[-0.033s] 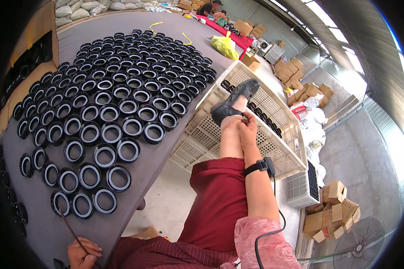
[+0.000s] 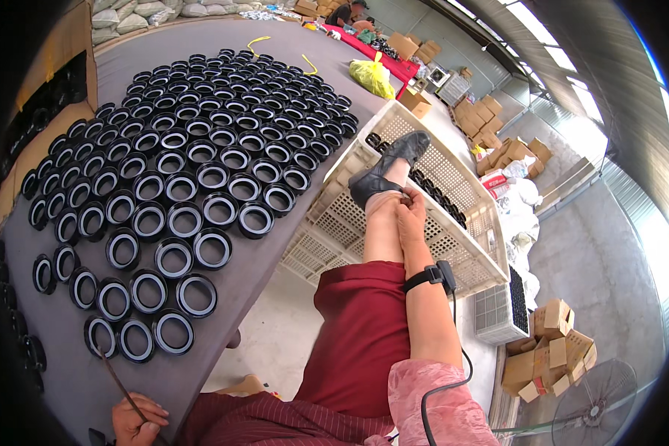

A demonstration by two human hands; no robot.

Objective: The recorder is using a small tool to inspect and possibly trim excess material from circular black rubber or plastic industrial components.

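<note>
And here's the grey-covered table (image 2: 238, 299), absolutely packed with black rings (image 2: 181, 175), pale-rimmed and laid out in a broad spread! Two yellow strings (image 2: 310, 65) lie beyond them, and a yellow bag (image 2: 373, 78) sits near the edge.

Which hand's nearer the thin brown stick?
Left. The left hand holds the stick, its fingers around it; the right hand is well away from it, farther forward and to the right, at the lower leg.

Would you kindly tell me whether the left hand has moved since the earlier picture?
No: judged against the grey table, the left hand shows no visible shift, gripping the thin brown stick.
</note>
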